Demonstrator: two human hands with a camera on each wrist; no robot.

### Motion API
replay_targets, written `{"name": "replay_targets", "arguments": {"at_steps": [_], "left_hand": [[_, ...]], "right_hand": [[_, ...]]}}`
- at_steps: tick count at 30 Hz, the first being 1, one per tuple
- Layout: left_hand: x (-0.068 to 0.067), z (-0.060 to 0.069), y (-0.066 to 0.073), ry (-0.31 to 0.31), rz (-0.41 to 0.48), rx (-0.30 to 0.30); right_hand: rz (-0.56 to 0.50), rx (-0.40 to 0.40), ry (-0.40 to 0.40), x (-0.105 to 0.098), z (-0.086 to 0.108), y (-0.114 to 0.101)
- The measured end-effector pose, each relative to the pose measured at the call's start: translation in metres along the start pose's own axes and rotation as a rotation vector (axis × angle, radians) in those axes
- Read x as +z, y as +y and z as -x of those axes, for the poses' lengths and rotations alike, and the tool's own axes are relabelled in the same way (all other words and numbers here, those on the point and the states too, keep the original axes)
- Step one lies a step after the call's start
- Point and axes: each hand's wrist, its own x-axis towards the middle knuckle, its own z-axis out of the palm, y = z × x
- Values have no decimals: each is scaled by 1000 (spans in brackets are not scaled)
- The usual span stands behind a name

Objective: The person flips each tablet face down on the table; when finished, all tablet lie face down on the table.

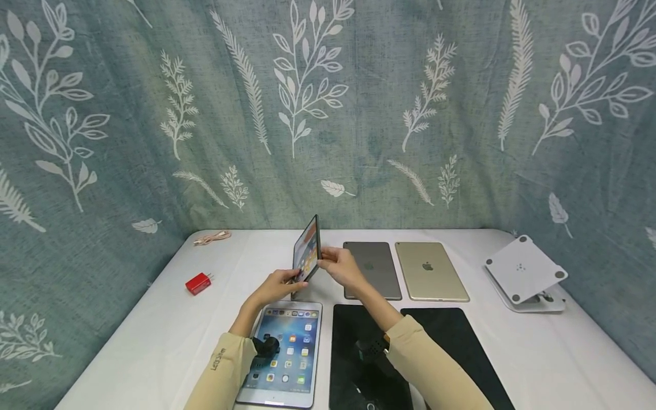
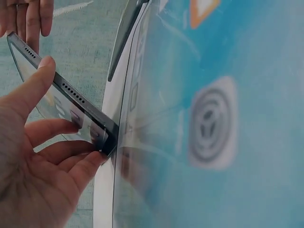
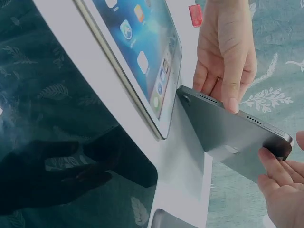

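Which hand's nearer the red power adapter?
Left. In the head view, the left hand is right of the red power adapter, at the lower edge of the held tablet; the right hand is farther right, at that tablet's back.

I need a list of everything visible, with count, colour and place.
Held tablet: 1, dark grey, centre
Lit tablet: 1, white, near left
Black slabs: 2, black, near middle and right
Grey tablet: 1, grey, far middle
Gold tablet: 1, gold, beside grey tablet
Stand: 1, silver, far right
Charger: 1, red, left
Cable: 1, pinkish, far left
Table: 1, white, beneath
Backdrop: 1, teal, behind
Sleeves: 2, beige, bottom
Wrist devices: 2, black, beside sleeves
Hands: 2, bare, gripping held tablet
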Motion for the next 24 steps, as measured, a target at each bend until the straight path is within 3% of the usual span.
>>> {"name": "replay_targets", "arguments": {"at_steps": [15, 20, 24], "left_hand": [[-2, 0, 3, -71, 111, 78], [-2, 0, -2, -77, 139, 47], [-5, -1, -2, -45, 136, -2]], "right_hand": [[111, -26, 10, 0, 1, -13], [-14, -4, -21, 2, 0, -7], [-113, 27, -57, 4, -1, -2]]}}
